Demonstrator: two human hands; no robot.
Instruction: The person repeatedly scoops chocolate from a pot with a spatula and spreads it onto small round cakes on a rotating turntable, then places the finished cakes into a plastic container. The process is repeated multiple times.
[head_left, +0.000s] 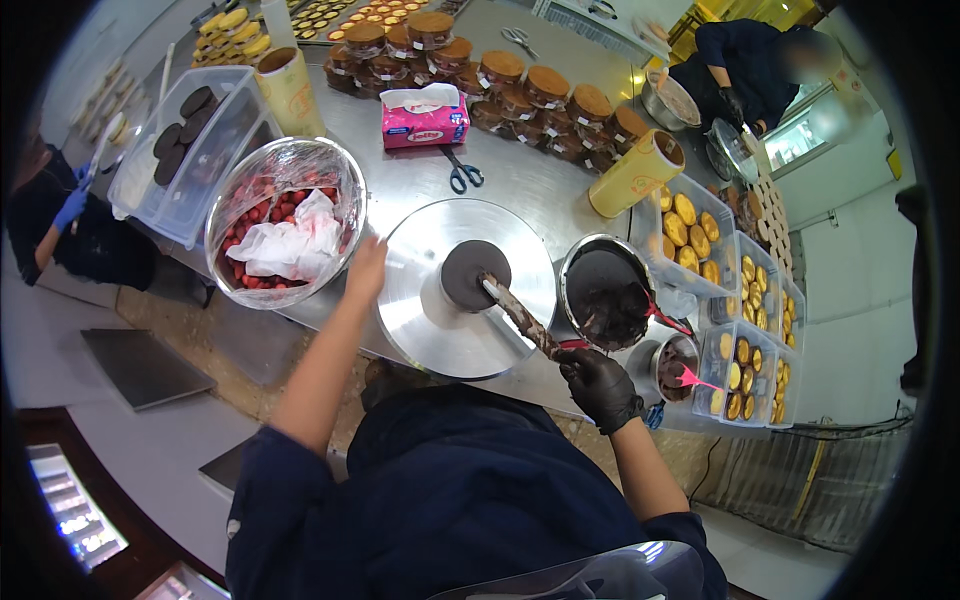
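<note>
My right hand (602, 391), in a black glove, grips a palette knife (525, 319) smeared with chocolate. The knife's tip rests on a dark round cake layer (471, 271) at the middle of a metal cake turntable (405, 300). My bare left hand (367, 270) is at the turntable's left rim, blurred; its finger pose cannot be made out. Right of the turntable stands a bowl of dark chocolate cream (606, 289) with a red spatula (664, 315). A smaller metal bowl (661, 367) with a pink spatula (697, 380) is below it.
A film-wrapped bowl of strawberries (352, 225) stands left, beside a plastic bin (161, 210) of dark cake rounds. Scissors (465, 174), a tissue pack (424, 124), stacked wrapped cakes (517, 94) and film rolls (637, 172) lie beyond. Clear bins (739, 330) stand right. Co-workers are at both sides.
</note>
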